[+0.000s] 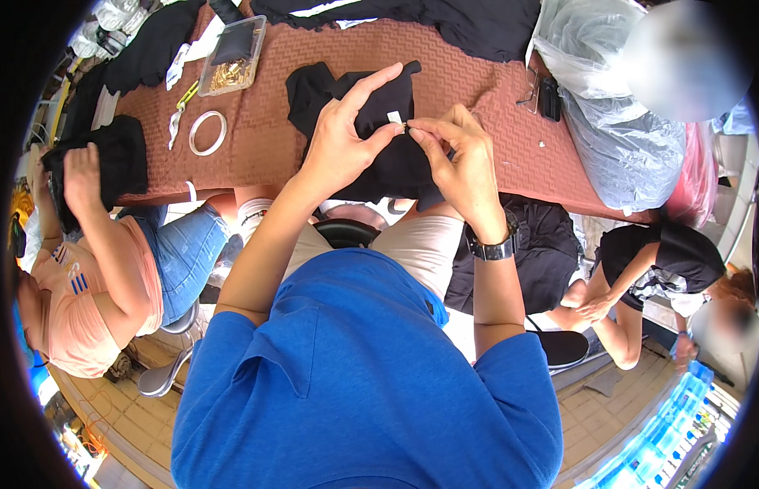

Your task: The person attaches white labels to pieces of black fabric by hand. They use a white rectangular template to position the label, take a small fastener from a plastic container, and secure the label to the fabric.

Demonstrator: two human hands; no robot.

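Note:
On the brown textured cloth in front of me lies a black garment [388, 171] with a small white tag [394, 117] at its upper part. My left hand [339, 147] rests over the garment, index finger stretched out and thumb pressed at the tag; its other fingers are hidden, seemingly closed on the fabric. Against that thumb, my right hand [457, 151] pinches a tiny dark and gold piece [405, 127] between thumb and index finger. The piece is too small to name. A black watch [492, 244] is on my right wrist.
A clear plastic box [253, 50] of small gold pieces, yellow-green snips [186, 96] and a white ring [207, 133] lie left. Plastic bags [632, 155] stand right, by glasses [528, 91]. A person [110, 277] handles black fabric at left; another [632, 277] sits at right.

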